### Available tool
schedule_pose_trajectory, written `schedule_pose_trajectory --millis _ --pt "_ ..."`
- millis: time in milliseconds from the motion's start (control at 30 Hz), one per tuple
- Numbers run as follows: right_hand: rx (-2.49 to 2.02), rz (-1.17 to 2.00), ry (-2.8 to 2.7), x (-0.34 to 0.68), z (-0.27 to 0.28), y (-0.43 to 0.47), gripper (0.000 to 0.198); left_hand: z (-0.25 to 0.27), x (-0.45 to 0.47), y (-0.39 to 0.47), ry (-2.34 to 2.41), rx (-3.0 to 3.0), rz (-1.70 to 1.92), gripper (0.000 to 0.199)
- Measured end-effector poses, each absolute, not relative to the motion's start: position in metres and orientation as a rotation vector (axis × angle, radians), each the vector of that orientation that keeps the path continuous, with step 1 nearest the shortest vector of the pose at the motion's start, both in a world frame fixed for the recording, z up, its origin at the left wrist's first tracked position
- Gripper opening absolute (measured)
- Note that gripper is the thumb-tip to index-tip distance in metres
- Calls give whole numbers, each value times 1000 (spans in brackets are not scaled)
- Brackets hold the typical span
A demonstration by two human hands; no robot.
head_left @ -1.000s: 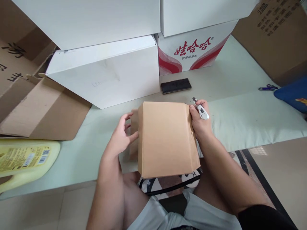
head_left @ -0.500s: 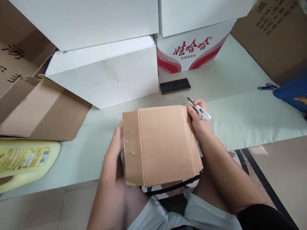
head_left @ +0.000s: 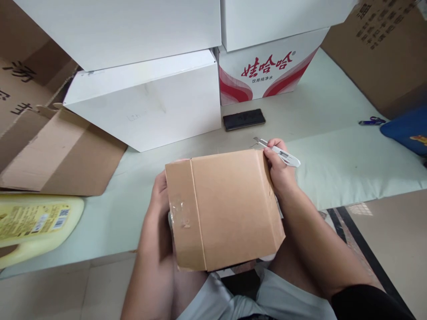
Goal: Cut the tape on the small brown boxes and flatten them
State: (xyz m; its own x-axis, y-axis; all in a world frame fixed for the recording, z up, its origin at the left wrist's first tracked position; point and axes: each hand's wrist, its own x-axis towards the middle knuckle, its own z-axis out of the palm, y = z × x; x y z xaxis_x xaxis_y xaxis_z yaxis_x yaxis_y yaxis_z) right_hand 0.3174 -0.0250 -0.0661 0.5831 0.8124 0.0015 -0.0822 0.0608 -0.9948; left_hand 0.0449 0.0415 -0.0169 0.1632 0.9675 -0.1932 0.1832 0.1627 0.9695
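A creased piece of brown cardboard (head_left: pixel 233 204) is held over my lap at the table's front edge. A fold runs down its left side, and clear tape sticks to that flap. My left hand (head_left: pixel 160 189) grips its left edge, with most of the fingers hidden behind it. At the upper right corner, my right hand (head_left: pixel 279 162) pinches a white utility knife (head_left: pixel 287 157) between thumb and fingers and also touches the cardboard. The knife's blade is out and points to the upper left, just above the cardboard's top edge.
A black phone (head_left: pixel 244 119) lies on the pale green tabletop (head_left: pixel 320 164). White boxes (head_left: pixel 143 106) and a red-and-white carton (head_left: pixel 267 73) stand behind. At left are an open brown carton (head_left: pixel 70 151) and a yellow jug (head_left: pixel 40 222); purple scissors (head_left: pixel 372 121) lie beside a blue object (head_left: pixel 407 129).
The cardboard has tilted a little, its left side and bottom edge now lower. My left hand has shifted on the left edge. The knife lies flatter, its tip further left.
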Motion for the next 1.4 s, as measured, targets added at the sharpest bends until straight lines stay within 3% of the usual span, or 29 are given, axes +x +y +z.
schedule_pose_trajectory --millis 367,700,867,1400 --pt "-1252 794 -770 315 -64 -24 37 -14 42 40 1364 1145 984 17" --pt "-1385 672 -775 322 -64 -29 29 -13 49 40 1361 1121 985 23" --pt "-1335 715 -781 321 -63 -31 38 -9 54 41 1333 1195 928 28" --pt "-1276 731 -795 320 -60 -30 39 -10 53 39 1329 1137 982 21"
